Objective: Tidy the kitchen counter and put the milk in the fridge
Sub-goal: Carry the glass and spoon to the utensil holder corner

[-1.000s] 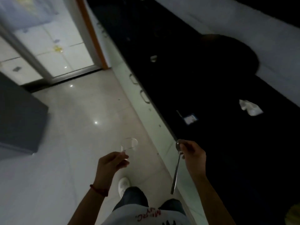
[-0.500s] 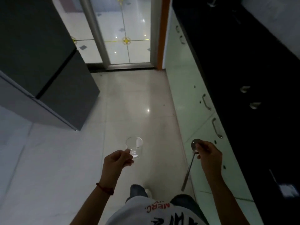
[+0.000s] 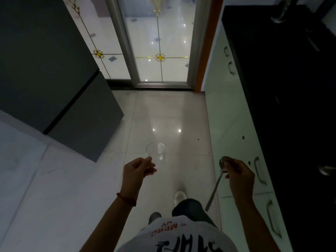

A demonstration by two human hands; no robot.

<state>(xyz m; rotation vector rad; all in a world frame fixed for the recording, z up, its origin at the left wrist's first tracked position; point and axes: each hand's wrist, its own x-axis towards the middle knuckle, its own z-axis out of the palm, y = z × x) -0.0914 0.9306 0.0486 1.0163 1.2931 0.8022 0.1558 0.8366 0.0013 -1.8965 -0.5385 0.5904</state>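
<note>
My left hand (image 3: 138,170) pinches the rim of an empty clear glass (image 3: 156,155) and holds it upright over the floor. My right hand (image 3: 238,176) grips a metal spoon (image 3: 215,188) near its bowl, with the handle hanging down and to the left. The black kitchen counter (image 3: 283,99) runs along the right side. A dark grey fridge (image 3: 45,70) stands on the left with its doors closed. No milk is in view.
A pale tiled floor (image 3: 163,115) stretches ahead to a sliding glass door (image 3: 160,42). Pale cabinet fronts with metal handles (image 3: 259,170) line the right under the counter. A tap (image 3: 281,13) stands at the counter's far end. My legs and a shoe (image 3: 179,196) show below.
The view has swung left, from the counter to down the aisle, and moved closer to the glass door. The fridge has come into view. Both hands keep the glass and spoon.
</note>
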